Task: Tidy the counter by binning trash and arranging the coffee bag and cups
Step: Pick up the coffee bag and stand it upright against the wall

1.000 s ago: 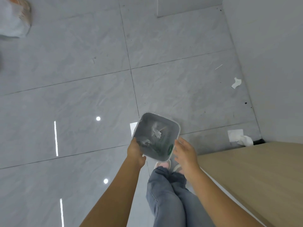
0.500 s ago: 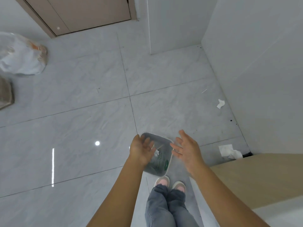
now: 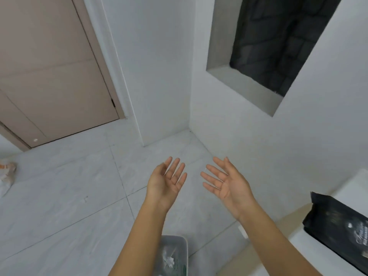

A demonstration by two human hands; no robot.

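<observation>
We see both hands raised in front of us, palms turned up and toward each other. The left hand point(image 3: 166, 181) has its grip apart, fingers spread and holding nothing; the right hand point(image 3: 226, 183) is the same — fingers splayed, empty. Below them, on the pale tiled floor point(image 3: 59, 196), stands the grey bin point(image 3: 175, 253) with white crumpled trash point(image 3: 168, 259) inside, partly hidden by the left forearm. At the right edge the black coffee bag point(image 3: 338, 228) lies on the bench point(image 3: 310, 253) — well apart from both hands. A beige door point(image 3: 49, 76) stands far left.
</observation>
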